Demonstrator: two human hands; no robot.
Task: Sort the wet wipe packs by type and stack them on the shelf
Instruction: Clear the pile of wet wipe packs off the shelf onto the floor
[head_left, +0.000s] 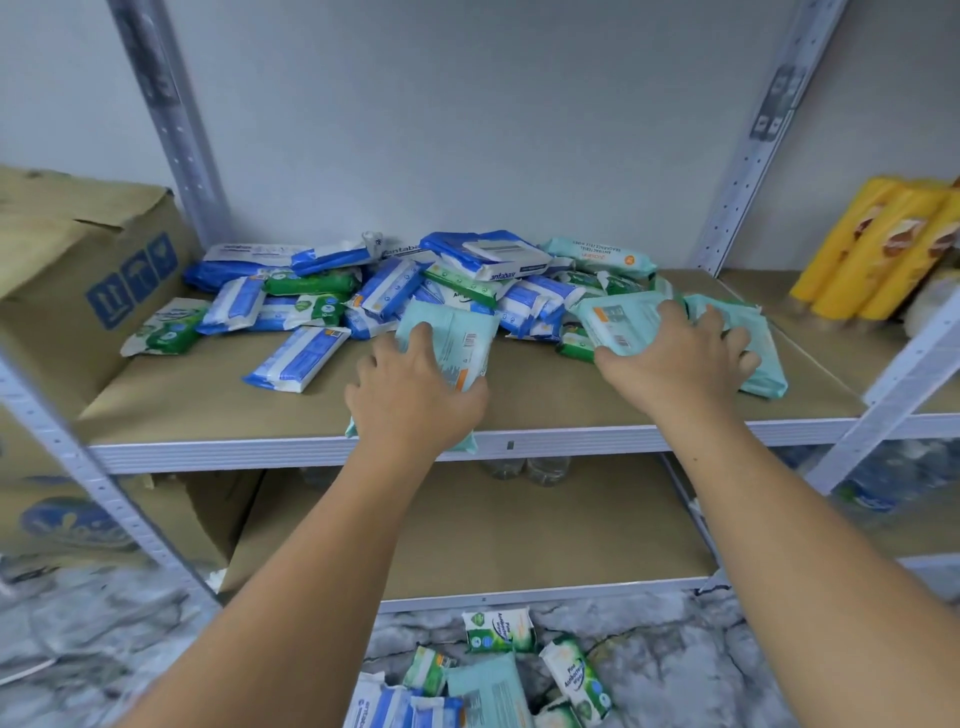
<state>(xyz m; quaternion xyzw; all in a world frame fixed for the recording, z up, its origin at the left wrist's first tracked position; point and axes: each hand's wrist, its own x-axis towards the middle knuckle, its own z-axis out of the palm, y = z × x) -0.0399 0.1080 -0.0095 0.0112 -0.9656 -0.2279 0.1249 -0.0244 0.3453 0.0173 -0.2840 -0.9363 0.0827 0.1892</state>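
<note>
my left hand (415, 395) grips a teal pack (457, 343) at the front of the mixed pile (415, 280), thumb on its right edge, fingers curled over the top. its long axis runs away from me, and its near end hangs past the shelf (208, 405) lip. my right hand (680, 358) lies with fingers spread apart across more teal packs (618, 317) at the pile's right side. i judge the held pack must travel right to join them.

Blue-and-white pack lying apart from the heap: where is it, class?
Head view: the blue-and-white pack lies on the shelf left of centre, in front of the heap, just left of the left hand gripping a mint pack.
</note>
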